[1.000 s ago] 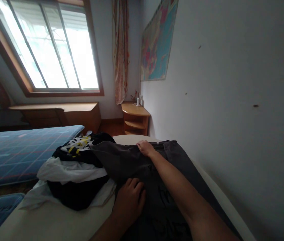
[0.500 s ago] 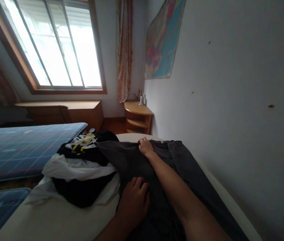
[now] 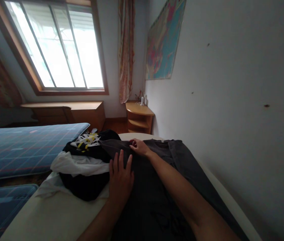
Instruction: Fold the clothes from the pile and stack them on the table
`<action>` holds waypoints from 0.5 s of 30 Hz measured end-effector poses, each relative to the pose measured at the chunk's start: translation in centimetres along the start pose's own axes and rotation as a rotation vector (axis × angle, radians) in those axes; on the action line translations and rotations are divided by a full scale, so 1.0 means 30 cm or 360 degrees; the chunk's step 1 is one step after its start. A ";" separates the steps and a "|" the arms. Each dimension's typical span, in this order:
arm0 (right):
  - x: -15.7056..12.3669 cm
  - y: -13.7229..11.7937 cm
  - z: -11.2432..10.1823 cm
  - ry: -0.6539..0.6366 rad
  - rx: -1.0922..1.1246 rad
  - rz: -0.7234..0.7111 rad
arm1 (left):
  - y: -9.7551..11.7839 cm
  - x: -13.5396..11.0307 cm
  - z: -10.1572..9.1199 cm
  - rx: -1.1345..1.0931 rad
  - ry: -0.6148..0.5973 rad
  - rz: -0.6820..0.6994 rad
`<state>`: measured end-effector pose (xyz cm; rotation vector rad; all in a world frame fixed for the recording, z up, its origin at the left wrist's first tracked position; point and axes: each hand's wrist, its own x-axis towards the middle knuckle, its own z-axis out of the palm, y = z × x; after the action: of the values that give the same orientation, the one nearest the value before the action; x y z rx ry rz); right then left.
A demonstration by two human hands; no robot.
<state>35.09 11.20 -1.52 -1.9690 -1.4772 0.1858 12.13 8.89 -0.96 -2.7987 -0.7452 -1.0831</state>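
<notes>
A dark grey long-sleeved shirt (image 3: 152, 187) lies spread over the bed, a small pale label showing at its neck. My left hand (image 3: 121, 175) is open, its fingers spread over the shirt's left side. Farther up, my right hand (image 3: 139, 147) has its fingers curled at the shirt's far edge and appears to pinch the cloth. To the left lies a pile with a white garment (image 3: 77, 164), a black garment (image 3: 88, 187) and a black piece with a white and yellow pattern (image 3: 88, 142).
The cream bed surface (image 3: 53, 216) shows at the front left. Blue plaid mattresses (image 3: 31, 147) stand along the left. A white wall (image 3: 232, 134) borders the right side. Beyond the bed are a wooden corner shelf (image 3: 138, 108) and a desk (image 3: 86, 105) under the window.
My left hand has moved forward and left, its fingers spreading out over the shirt. My right hand has slid left along the shirt's far edge.
</notes>
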 end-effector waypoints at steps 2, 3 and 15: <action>-0.013 -0.012 0.027 -0.0064 0.0048 -0.0037 | -0.030 0.004 0.011 0.0047 0.0041 -0.0064; -0.022 -0.017 0.043 -0.0088 0.0063 -0.0051 | -0.042 0.003 0.017 0.0059 0.0057 -0.0082; -0.009 -0.097 0.023 -0.0022 0.0329 0.0045 | -0.073 -0.003 0.041 -0.0214 0.0298 -0.0184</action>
<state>32.33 11.67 -0.44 -1.8257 -1.3810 0.3510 11.83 11.05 -2.22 -2.7367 -0.8522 -1.4430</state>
